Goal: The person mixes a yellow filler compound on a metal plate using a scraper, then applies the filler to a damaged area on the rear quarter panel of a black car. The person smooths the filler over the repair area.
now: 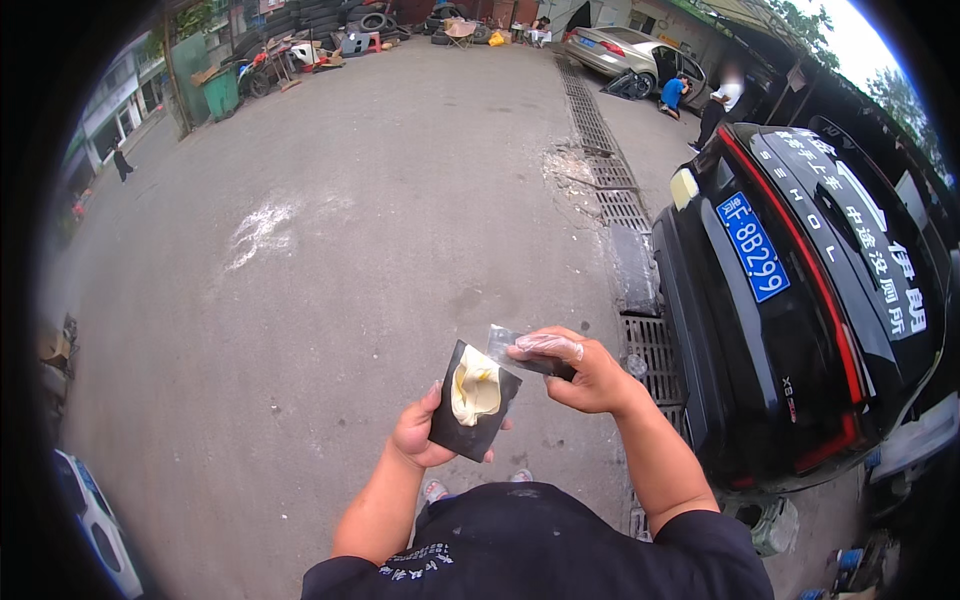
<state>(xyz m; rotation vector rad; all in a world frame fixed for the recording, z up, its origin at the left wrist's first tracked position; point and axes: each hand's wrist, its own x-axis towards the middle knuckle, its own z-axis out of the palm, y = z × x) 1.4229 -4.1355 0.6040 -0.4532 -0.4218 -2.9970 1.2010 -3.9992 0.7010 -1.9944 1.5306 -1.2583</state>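
Note:
My left hand [414, 432] is closed around the edge of a flat black board [468, 441], held tilted in front of my body. On the board lies a thick mound of cream-coloured putty [475, 392] with yellow streaks. Just to the right, my right hand [590, 375] grips a putty scraper [500, 341] with a greyish blade and a dark grip. Its blade is by the board's upper right edge; I cannot tell whether they touch. White residue coats the fingers of my right hand.
A black car [745, 400] stands close on my right, with a pale patch [685, 187] on its bumper corner. Metal drain grating [650, 350] runs along it. Farther off are a beige car [625, 52], two people beside it, stacked tyres [300, 20] and a green bin [221, 93].

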